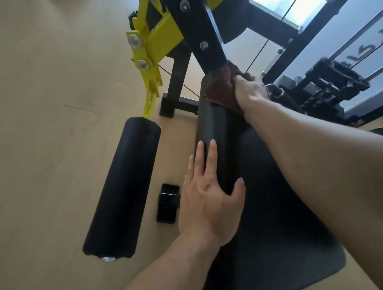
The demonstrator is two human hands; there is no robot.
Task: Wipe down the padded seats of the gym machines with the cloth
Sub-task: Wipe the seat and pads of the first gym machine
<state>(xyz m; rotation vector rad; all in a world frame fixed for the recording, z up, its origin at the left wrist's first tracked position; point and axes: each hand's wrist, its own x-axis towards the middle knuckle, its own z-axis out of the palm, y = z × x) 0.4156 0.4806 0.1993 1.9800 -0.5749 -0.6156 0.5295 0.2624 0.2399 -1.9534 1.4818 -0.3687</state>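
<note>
A black padded roller (216, 130) lies lengthwise in the middle of the view, running away from me above a dark padded seat (277, 217). My right hand (250, 91) presses a brown cloth (222, 86) onto the roller's far end, where it meets the black frame post. My left hand (207, 196) rests flat on the roller's near end, fingers spread along it and thumb over the top. A second black roller pad (124, 187) hangs lower on the left from a yellow arm (148, 56).
A black frame post (199, 28) rises from the roller's far end. Weight plates and cables (324, 82) stand at the right. A small black foot piece (168, 203) sits on the light wooden floor (43, 129) between the two rollers.
</note>
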